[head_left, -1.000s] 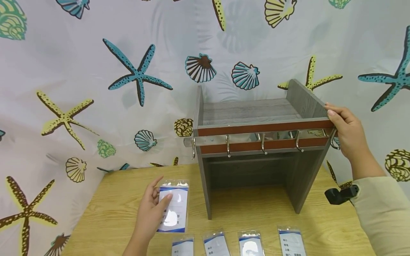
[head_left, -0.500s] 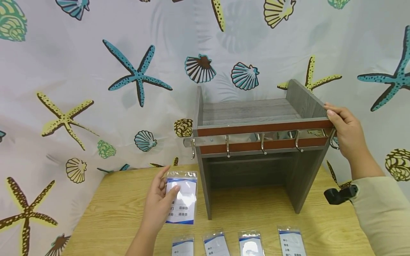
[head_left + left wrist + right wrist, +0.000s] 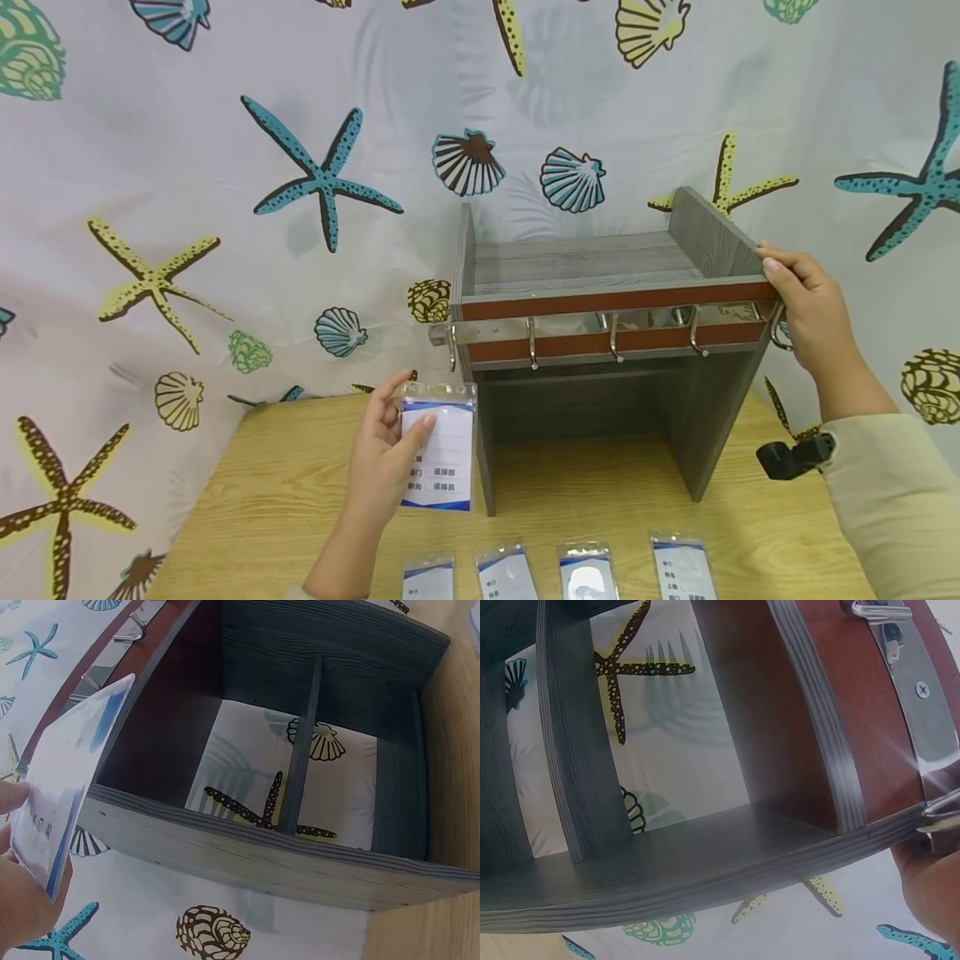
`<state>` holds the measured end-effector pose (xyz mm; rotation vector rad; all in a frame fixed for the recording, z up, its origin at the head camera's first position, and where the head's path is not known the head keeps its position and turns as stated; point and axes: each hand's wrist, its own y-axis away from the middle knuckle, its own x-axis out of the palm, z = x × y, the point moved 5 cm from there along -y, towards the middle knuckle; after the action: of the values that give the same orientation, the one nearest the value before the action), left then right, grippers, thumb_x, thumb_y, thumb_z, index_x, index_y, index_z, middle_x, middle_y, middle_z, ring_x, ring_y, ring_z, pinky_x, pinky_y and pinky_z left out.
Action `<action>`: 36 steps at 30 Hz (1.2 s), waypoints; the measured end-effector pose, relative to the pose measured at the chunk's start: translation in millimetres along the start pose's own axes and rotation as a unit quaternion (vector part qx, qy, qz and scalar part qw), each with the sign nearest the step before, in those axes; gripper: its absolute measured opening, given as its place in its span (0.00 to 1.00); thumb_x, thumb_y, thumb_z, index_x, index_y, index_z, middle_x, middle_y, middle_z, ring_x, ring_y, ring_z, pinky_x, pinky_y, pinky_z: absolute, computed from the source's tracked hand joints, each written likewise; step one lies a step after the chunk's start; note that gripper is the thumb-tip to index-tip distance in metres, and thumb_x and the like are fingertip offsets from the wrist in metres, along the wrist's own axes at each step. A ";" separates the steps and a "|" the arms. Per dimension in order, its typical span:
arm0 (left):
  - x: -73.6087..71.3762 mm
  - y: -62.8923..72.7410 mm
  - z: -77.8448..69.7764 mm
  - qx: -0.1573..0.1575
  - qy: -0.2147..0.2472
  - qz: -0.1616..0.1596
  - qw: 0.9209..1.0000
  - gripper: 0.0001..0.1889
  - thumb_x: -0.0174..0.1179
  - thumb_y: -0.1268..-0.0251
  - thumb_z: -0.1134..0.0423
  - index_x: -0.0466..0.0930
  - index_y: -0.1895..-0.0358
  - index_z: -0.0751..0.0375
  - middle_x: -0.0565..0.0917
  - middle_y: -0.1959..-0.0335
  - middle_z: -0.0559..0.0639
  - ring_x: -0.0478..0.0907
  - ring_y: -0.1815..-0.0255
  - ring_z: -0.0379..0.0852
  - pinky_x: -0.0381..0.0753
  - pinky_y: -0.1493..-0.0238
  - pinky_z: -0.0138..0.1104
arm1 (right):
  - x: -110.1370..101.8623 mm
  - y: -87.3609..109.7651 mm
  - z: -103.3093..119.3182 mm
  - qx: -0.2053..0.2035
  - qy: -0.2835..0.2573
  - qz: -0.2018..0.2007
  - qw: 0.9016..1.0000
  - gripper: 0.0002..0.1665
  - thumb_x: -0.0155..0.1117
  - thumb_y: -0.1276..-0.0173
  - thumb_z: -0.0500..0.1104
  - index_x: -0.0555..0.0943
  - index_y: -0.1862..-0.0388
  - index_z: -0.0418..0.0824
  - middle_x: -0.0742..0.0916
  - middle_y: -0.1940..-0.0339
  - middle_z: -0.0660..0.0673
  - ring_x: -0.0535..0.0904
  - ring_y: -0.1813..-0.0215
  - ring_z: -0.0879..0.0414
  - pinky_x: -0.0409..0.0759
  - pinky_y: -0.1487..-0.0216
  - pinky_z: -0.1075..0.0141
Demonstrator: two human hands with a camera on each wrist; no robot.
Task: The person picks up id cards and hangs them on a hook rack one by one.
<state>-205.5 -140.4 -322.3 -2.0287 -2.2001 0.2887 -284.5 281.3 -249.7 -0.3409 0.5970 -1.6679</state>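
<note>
My left hand [image 3: 379,471] pinches a clear plastic badge holder [image 3: 452,442] with a white and blue card, thumb on the front and fingers behind. The badge is upright, just left of and below the leftmost hook [image 3: 452,348]. In the left wrist view the badge [image 3: 64,776] tilts beside the front of a grey wooden shelf unit [image 3: 247,844]. My right hand [image 3: 810,308] grips the top front corner of the unit's right side panel [image 3: 716,229]. A metal hook rail [image 3: 491,331] with several hooks runs across the red-brown front board [image 3: 570,346].
Several more badges lie along the table's near side, among them a left badge [image 3: 428,579] and a right badge [image 3: 682,567]. The wooden table [image 3: 285,483] meets a shell-print curtain [image 3: 225,167] behind. A black device [image 3: 795,457] sits at the right sleeve.
My left hand has lifted the badge up and to the right, toward the left end of the hook rail. The right hand stays on the side panel.
</note>
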 end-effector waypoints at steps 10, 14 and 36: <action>8.3 -5.6 -9.2 0.034 -0.001 0.001 0.999 0.27 0.51 0.42 0.74 0.61 0.42 0.43 0.71 0.62 0.55 0.73 0.70 0.47 0.77 0.75 0.35 | -1.0 0.5 -2.0 0.006 0.012 -0.003 1.000 0.17 0.47 0.33 0.45 0.72 0.48 0.45 0.69 0.41 0.49 0.58 0.39 0.57 0.63 0.51 0.81; 10.4 -7.1 -10.4 0.043 -0.007 0.001 0.999 0.22 0.50 0.41 0.72 0.66 0.45 0.45 0.73 0.64 0.56 0.75 0.73 0.48 0.77 0.77 0.37 | -0.9 0.3 -1.5 0.005 0.023 -0.002 1.000 0.17 0.46 0.33 0.45 0.72 0.47 0.45 0.69 0.41 0.51 0.56 0.37 0.57 0.61 0.49 0.81; 18.5 -10.6 -15.6 0.072 -0.055 -0.072 0.993 0.16 0.57 0.45 0.68 0.73 0.51 0.56 0.77 0.71 0.58 0.75 0.81 0.43 0.76 0.83 0.33 | -0.4 0.0 -1.5 0.007 0.016 -0.010 1.000 0.17 0.47 0.34 0.45 0.72 0.48 0.45 0.69 0.41 0.51 0.58 0.38 0.58 0.61 0.49 0.80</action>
<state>-213.8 -122.0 -305.3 -1.8107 -2.3018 0.5373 -285.3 282.0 -250.9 -0.3106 0.6074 -1.6985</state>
